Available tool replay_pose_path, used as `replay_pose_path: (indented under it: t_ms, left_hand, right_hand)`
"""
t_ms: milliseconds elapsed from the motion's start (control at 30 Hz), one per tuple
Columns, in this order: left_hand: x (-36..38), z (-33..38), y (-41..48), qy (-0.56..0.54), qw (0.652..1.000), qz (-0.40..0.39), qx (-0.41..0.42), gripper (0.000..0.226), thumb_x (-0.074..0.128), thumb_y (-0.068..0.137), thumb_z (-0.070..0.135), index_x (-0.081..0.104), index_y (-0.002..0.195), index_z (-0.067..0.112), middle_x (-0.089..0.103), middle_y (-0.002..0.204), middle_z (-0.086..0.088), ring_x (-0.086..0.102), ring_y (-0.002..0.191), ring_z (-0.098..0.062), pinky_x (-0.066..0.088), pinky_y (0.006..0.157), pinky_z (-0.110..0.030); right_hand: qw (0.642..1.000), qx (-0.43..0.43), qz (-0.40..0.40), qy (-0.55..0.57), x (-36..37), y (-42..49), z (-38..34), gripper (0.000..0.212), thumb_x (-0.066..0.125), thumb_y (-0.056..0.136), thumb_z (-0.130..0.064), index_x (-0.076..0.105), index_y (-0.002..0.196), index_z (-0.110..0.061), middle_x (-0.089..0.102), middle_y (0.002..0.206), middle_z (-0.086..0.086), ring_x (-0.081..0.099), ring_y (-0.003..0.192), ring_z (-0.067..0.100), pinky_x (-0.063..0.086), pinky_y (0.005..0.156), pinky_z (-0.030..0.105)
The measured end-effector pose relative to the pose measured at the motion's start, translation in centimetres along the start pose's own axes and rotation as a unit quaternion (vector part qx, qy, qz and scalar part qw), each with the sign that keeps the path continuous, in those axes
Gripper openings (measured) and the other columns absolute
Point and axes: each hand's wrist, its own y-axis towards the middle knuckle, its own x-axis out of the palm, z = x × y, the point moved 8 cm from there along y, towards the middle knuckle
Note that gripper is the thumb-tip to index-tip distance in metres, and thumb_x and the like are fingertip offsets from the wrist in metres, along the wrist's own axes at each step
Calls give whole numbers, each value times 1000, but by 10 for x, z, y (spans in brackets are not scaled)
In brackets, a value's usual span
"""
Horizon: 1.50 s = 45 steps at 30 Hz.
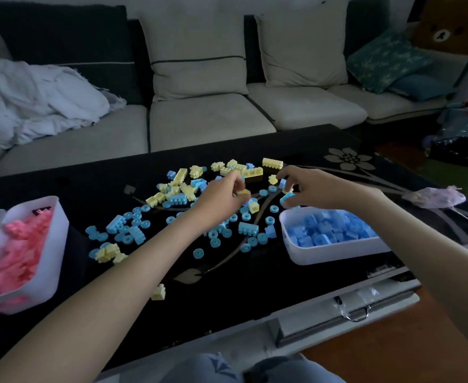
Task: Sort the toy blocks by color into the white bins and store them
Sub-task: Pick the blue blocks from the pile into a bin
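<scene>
Yellow and blue toy blocks (177,194) are scattered across the black table (255,286) between two white bins. A yellow block (243,192) is pinched in the left hand (221,200); blue blocks (286,199) are clasped by the right hand (315,189) just above the blue-filled bin (338,251). Pink blocks are held in the left bin (53,244).

- black glossy coffee table (255,294) with a pale flower and leaf pattern on top
- loose blue and yellow blocks (188,200) scattered across the middle
- white bin of pink blocks (58,244) at the left edge
- white bin of blue blocks (332,251) on the right
- crumpled plastic bag (434,197) far right
- one stray yellow block (158,293) near the front
</scene>
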Motion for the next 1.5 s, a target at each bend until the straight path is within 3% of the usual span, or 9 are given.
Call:
replay_pose_path:
  t_ms: [200,333,400,533,633,867,1133,1367,1500]
  left_hand:
    - [-27,-97,-11,97,987,-43,-119,18,56,92,30,52,105,18,60,99,0,58,87,-16,49,74,-31]
    - [-32,-129,-8,128,980,-83,-125,18,60,90,32,59,103,20,62,105,4,57,92,-12,46,76,-24]
    - [-41,-132,3,119,984,-60,-116,19,57,91,33,60,105,21,60,107,5,57,94,-11,47,80,-25]
    - [-41,-135,31,142,982,-58,-110,32,53,93,34,52,123,21,54,110,1,54,100,-15,47,87,-31]
    - [-31,-135,53,224,969,-48,-94,36,46,96,32,47,130,22,50,128,-4,45,119,-24,38,95,-38]
    - [-10,-131,81,300,950,-39,-78,22,51,94,29,56,114,23,47,129,-5,34,129,-28,28,102,-42]
    - [-5,-134,83,296,952,-36,-71,19,51,91,7,57,104,20,55,117,0,45,113,-22,32,88,-33]
    - [-18,-124,66,244,967,16,-76,21,43,91,3,54,97,20,61,97,3,51,102,-20,29,90,-35]
    - [-21,-117,52,128,986,-4,-111,11,47,95,13,53,99,21,62,92,3,58,94,-18,39,93,-37]
  right_hand:
    - [996,-37,-67,-50,48,65,-43,43,58,91,-28,45,132,-23,55,117,-1,53,99,15,42,82,27]
    - [989,10,-96,-115,79,110,-30,41,49,94,-27,41,134,-31,48,131,0,45,119,28,39,99,45]
    - [982,18,-101,-156,86,125,-26,37,43,97,-23,41,134,-27,45,134,3,43,121,30,31,104,44]
    - [974,11,-126,-190,98,143,-27,24,40,98,-13,47,121,-14,50,122,7,51,105,28,39,86,37]
    - [975,-12,-144,-170,100,149,-29,22,39,96,-8,50,114,-13,51,118,4,53,102,26,43,77,34]
    - [995,-27,-72,-70,64,148,-19,15,46,95,-20,54,107,-19,52,104,-4,53,81,12,43,69,25]
    - [981,-31,-153,-117,92,134,-7,13,45,97,-31,48,107,-23,45,114,-4,49,102,17,44,90,35]
    - [989,-43,-104,-97,85,124,-13,3,49,94,-25,50,91,-27,51,104,-5,54,95,17,48,86,36]
    - [995,-60,-46,-70,63,110,-20,3,50,94,-21,52,93,-20,53,103,-1,52,96,19,45,81,32]
